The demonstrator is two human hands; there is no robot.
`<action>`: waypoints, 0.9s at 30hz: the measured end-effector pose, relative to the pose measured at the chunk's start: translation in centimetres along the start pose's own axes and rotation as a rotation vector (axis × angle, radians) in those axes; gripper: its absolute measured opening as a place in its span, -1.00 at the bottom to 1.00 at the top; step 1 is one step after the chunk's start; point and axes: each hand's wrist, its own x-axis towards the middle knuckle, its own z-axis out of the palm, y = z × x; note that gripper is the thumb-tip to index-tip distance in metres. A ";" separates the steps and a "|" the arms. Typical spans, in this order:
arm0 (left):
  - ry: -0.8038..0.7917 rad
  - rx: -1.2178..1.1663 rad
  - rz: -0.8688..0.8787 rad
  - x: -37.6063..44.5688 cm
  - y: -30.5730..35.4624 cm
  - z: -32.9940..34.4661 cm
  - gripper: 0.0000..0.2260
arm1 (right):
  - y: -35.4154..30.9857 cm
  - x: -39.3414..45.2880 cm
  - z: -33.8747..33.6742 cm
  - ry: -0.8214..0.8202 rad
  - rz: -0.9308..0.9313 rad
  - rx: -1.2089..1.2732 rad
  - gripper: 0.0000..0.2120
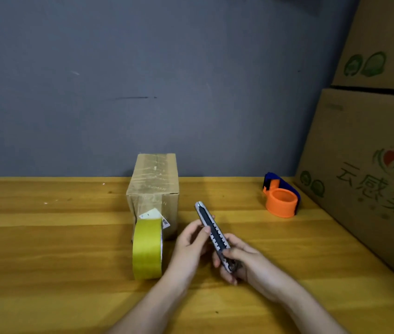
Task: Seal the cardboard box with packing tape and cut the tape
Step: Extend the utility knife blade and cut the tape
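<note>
A small cardboard box (153, 182) stands on the wooden table (46, 237), with clear tape running over its top and down its front. A yellow-green roll of packing tape (147, 249) stands on edge against the box's front, still joined to it by a strip of tape. To the right of the roll I hold a grey utility knife (211, 231), tip pointing up and away. My right hand (241, 263) grips the knife's lower end. My left hand (192, 239) pinches the knife's middle with thumb and fingers. No blade is visible past the knife's tip.
An orange and blue tape dispenser (281, 197) sits at the back right of the table. Large printed cardboard cartons (369, 169) are stacked along the right edge. A grey wall rises behind the table.
</note>
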 end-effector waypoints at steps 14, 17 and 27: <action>-0.020 -0.038 0.014 -0.3 0.0 0.3 -0.77 | 0.1 0.0 0.5 0.280 -0.080 -0.313 -0.78; -0.037 0.020 0.025 -0.5 0.0 0.4 -0.77 | -0.3 -0.4 0.2 0.324 -0.091 -0.415 -0.71; -0.045 0.048 0.020 -1.0 0.5 0.3 -0.77 | -0.1 -0.6 1.8 0.157 -0.107 -0.292 -0.84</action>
